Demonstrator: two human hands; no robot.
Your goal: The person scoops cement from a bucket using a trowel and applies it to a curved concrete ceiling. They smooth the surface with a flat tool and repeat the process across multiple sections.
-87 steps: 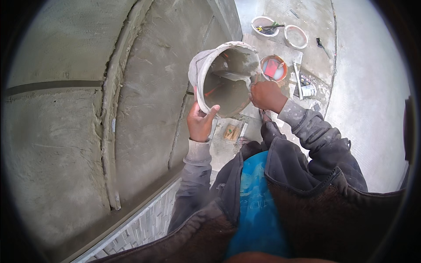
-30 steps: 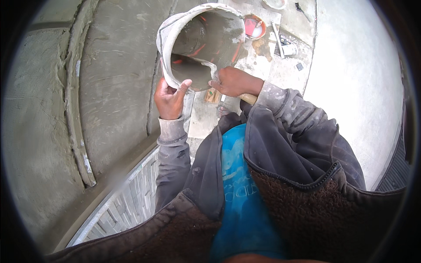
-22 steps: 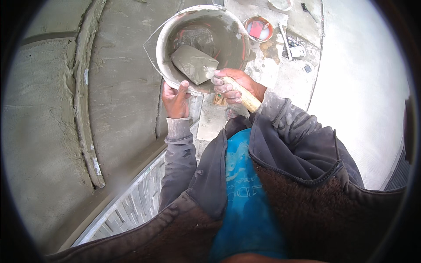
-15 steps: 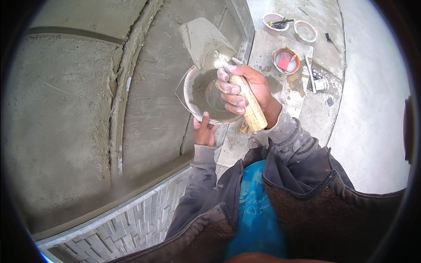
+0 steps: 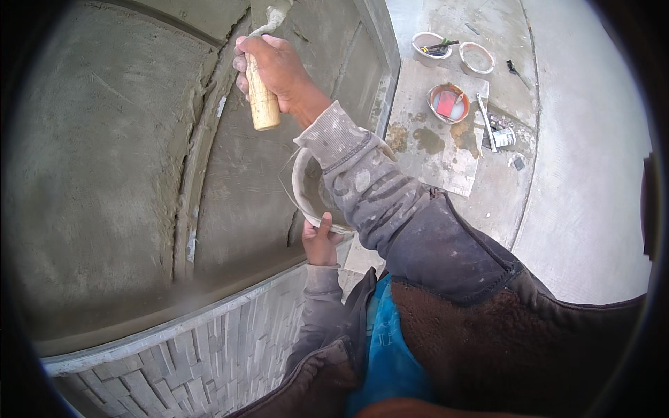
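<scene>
Wrapping around the pale wooden handle of a trowel (image 5: 263,104), the fingers of the right hand (image 5: 273,66) are closed firmly, their tips smeared with grey. The trowel is raised in front of the plastered wall (image 5: 240,167), handle end pointing down; its neck is caked with mortar, and its blade (mostly cut off by the upper edge of the view) cannot be judged for contact with the surface.

Lower down, the left hand (image 5: 320,242) grips the near rim of a white bucket (image 5: 301,184), thumb over the lip and the other fingers on the outside. The right sleeve (image 5: 376,184) crosses above that bucket and hides much of its mouth; a thin wire handle hangs at its left.

Farther out, a rough ridge (image 5: 187,191) runs up the wall, with grey stone cladding (image 5: 202,348) beneath. Beyond the right forearm, a stained board (image 5: 453,171) on the floor bears an orange-rimmed basin (image 5: 431,104) with a red block (image 5: 446,104) inside. Two white tubs, one holding tools (image 5: 437,47), stand past it.
</scene>
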